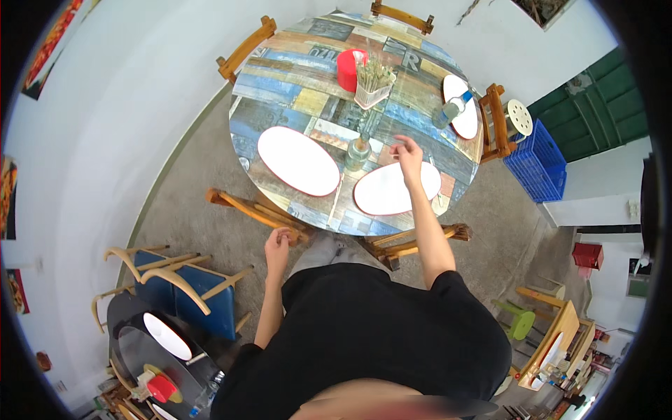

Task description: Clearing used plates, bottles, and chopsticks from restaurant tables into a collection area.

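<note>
My right hand (408, 156) reaches over the round patterned table, above an oval white plate (383, 190) with a red rim, its fingers partly curled and holding nothing that I can see. A glass bottle (358, 152) stands to its left. Beyond that bottle lies another oval white plate (298, 161). My left hand (279, 239) hangs below the table's edge beside a wooden chair (257, 210), fingers loosely bent; whether it touches the chair is unclear. A third oval plate (465, 118) is at the right, with a blue-banded bottle (450, 110) by it.
A red container (346, 71) and a white basket (374, 97) of dried stems stand on the table (294, 79). Wooden chairs surround it. A blue plastic crate (535, 160) is at the right. Blue-seated chairs (205, 294) and a dark table (131, 310) are at the lower left.
</note>
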`<state>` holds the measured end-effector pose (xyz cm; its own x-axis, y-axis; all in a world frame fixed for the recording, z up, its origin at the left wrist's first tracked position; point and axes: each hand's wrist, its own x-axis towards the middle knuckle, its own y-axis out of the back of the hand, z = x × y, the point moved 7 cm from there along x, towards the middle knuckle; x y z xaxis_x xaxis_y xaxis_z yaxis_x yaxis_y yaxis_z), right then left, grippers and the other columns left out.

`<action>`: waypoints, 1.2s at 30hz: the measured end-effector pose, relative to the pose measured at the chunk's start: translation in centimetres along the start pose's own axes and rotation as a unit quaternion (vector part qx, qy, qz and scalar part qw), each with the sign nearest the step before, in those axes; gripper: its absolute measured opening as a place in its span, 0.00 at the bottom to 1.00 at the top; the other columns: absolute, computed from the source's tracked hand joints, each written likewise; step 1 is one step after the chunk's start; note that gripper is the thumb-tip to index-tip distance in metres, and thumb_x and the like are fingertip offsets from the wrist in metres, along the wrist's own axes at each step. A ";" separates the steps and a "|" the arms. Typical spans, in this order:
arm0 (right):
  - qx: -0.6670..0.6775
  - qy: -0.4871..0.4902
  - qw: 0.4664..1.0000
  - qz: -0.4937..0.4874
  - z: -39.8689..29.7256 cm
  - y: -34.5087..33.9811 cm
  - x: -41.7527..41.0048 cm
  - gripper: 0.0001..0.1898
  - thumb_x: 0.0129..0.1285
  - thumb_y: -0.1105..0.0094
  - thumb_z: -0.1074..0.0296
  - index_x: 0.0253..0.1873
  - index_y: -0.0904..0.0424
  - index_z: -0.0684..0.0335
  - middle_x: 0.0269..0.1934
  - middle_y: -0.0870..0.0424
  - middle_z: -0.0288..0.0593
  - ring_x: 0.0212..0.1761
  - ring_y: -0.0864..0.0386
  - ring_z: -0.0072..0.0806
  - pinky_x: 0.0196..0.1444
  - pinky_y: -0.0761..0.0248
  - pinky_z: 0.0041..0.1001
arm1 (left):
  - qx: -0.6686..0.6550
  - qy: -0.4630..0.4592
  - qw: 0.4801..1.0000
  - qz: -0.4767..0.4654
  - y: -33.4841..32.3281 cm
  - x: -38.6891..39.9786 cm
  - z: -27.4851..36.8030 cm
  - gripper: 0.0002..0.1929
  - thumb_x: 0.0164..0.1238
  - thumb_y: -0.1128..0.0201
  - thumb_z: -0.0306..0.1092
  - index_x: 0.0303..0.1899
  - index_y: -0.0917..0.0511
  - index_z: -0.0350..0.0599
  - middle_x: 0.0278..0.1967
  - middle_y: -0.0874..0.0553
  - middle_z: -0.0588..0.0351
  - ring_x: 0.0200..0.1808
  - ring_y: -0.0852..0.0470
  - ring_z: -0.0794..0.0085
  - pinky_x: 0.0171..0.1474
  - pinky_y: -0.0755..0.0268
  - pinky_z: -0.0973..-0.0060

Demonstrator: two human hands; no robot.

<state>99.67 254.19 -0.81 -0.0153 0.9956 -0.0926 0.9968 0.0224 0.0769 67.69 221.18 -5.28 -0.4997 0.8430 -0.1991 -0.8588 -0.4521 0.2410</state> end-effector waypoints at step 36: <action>-0.369 0.184 0.908 -0.070 -0.9 -1.6 14.5 0.08 0.57 0.36 0.73 0.40 0.19 0.69 0.35 0.18 0.60 0.39 0.19 0.54 0.40 0.27 0.40 | 0.031 0.018 0.999 -0.013 -1.6 13.8 8.6 0.09 0.72 0.49 0.25 0.45 0.21 0.35 0.35 0.17 0.59 0.27 0.26 0.83 0.30 0.34 0.83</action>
<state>97.74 268.67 -1.38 -0.2984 0.9383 0.1749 0.6604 0.0707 0.7476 63.20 236.04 -0.24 -0.4813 0.8429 -0.2405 -0.8638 -0.4094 0.2936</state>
